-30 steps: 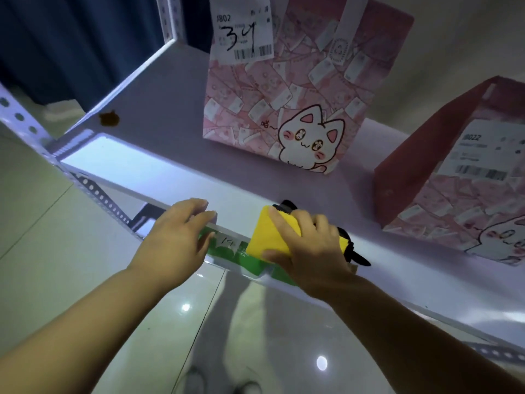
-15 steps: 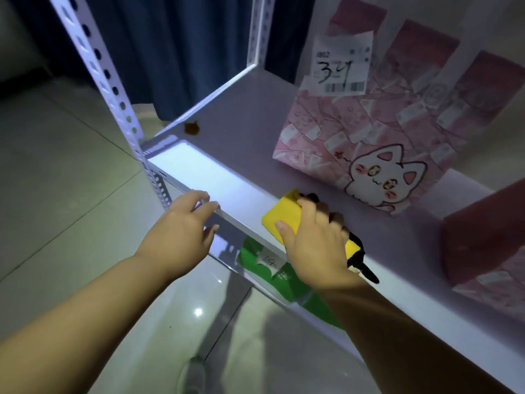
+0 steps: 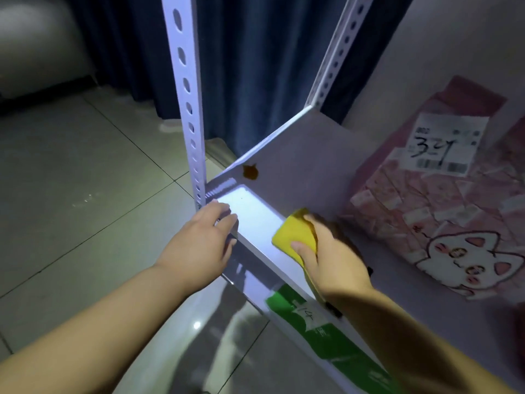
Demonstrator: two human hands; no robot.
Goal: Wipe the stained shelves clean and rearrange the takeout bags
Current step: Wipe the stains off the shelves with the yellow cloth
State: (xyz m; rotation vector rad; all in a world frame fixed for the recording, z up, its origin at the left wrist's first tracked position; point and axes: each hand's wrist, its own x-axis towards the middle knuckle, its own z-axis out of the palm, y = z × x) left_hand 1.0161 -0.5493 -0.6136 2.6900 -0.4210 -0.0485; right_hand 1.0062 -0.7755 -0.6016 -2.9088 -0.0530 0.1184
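While grey floor tiles (image 3: 85, 180) fill the left of the view, a white perforated upright (image 3: 186, 109) rises at the front left corner of the shelf (image 3: 306, 160), with a dark blue curtain (image 3: 255, 66) hanging behind it. The left hand (image 3: 204, 240) rests on the shelf's front edge just beside that upright. Its fingers (image 3: 224, 209) lie nearly straight over the top of the lip, the thumb sits lower against the lip's face, and it holds nothing. Beyond this hand, near the shelf's left edge, a brown stain (image 3: 250, 172) sits on the pale surface, well apart from the sponge. A second perforated upright (image 3: 338, 52) stands at the back left corner.

To the right of the left hand, the right hand (image 3: 332, 257) grips a yellow sponge (image 3: 294, 231) held against the shelf near the front edge. The thumb presses the sponge's near side and the curled fingers cover its top, though motion blur softens them. A small dark piece (image 3: 333, 307) shows below the wrist; what it is cannot be told. Beneath the shelf's front edge, a green bag (image 3: 341, 345) with a white tag marked "14" is visible.

Farther right, toward the back of the shelf, a pink takeout bag (image 3: 426, 211) printed with a white cartoon cat stands apart from the sponge. A white receipt (image 3: 446, 149) handwritten "34" is stuck to its upper face.
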